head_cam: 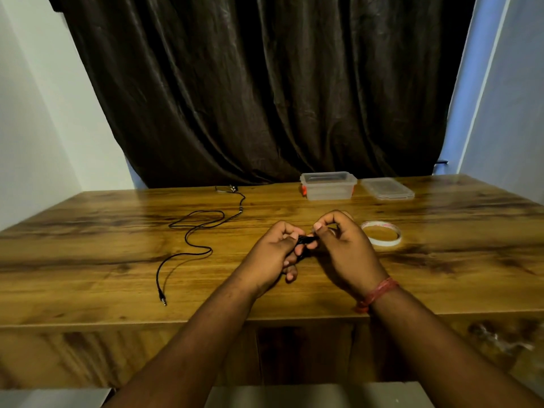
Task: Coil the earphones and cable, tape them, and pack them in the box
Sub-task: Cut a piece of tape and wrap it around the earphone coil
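At centre frame, left hand (273, 254) and right hand (341, 248) pinching a small black coiled cable (306, 240), tape roll (381, 232) just right.

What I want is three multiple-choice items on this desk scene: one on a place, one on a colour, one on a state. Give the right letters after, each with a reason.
1. Where does the tape roll lie?
A. inside the box
B. on the table by the right hand
C. on the lid

2. What colour is the loose cable on the table?
A. white
B. red
C. black

3. How does the box stand?
A. open, lid beside it
B. closed
C. upside down

Answers:
1 B: the roll rests on the wood just past the right hand.
2 C: the cable shows black against the wood.
3 A: the lid lies flat to the box's right.
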### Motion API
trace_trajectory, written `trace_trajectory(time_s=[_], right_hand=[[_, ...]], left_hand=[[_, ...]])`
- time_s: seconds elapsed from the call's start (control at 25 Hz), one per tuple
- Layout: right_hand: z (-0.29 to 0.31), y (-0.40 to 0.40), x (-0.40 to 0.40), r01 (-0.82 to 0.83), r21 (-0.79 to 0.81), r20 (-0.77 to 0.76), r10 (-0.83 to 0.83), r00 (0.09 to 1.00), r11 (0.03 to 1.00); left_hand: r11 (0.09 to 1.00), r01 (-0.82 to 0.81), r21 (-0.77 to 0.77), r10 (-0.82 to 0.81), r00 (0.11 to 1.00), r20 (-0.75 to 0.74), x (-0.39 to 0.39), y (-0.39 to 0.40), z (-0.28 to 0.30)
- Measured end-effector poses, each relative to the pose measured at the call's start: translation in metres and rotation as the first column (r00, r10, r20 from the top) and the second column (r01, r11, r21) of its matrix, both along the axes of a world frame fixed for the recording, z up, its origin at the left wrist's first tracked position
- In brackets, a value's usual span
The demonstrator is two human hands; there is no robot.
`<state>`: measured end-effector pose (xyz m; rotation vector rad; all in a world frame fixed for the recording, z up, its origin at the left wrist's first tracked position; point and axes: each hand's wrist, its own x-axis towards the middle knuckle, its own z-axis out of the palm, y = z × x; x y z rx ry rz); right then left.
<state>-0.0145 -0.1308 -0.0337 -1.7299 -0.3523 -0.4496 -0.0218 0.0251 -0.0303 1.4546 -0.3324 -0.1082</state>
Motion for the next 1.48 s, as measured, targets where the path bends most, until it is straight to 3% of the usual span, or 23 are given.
trace_trajectory(time_s=[0.2,0.52,0.92,1.48], right_hand=[[0.0004,0.0001,-0.0005,-0.009,0.002,0.020,0.009,1.000,1.000],[-0.0027,0.0004,-0.0017,0.111,-0.211,0.172,-0.075,0.982,0.971],[-0.0001,0.0001,-0.0058,0.193,-0.282,0.268,-0.116,0.957,0.940],[-0.0059,0.0015,-0.0064,0.332,-0.611,0.420,-0.060,0.905,0.718]], left_hand=[[1.000,0.009,-0.010,-0.009,1.000,-0.009,0.0013,0.0002,-0.0013],[1.000,-0.019,0.010,0.020,0.999,-0.025,-0.0001,-0.0001,0.0007],[0.999,-0.052,0.004,0.052,0.998,-0.045,0.0009,0.0005,0.0010],[0.996,-0.079,0.038,0.079,0.997,-0.022,0.0046,0.0007,-0.0020]])
